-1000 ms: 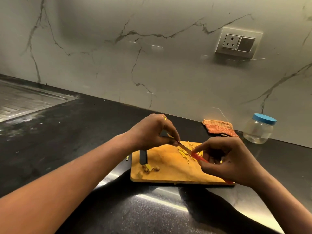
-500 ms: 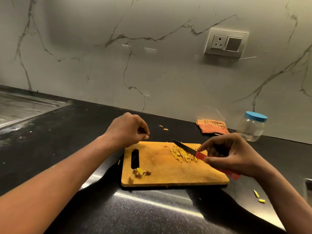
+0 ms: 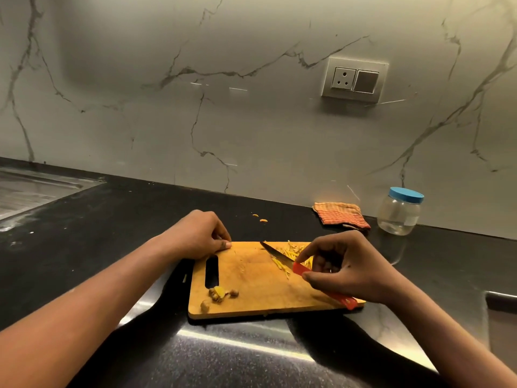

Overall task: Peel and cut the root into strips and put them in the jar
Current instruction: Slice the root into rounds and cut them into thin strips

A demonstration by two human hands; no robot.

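- Centrally, rectangular wooden board (image 3: 251, 289) on glossy black bench (image 3: 84, 233); thin yellow root strips (image 3: 281, 266) heaped far-right.
- Right hand (image 3: 349, 273) pinches red-handled knife (image 3: 279, 256).
- Left hand (image 3: 198, 236) curled, empty.
- Clear round jar (image 3: 398, 214), blue-lidded, well apart.

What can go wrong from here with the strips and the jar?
The jar has its blue lid on, so strips cannot go in yet. The strips lie by the far edge of the cutting board; the knife in the right hand may push some onto the counter, where two bits lie.
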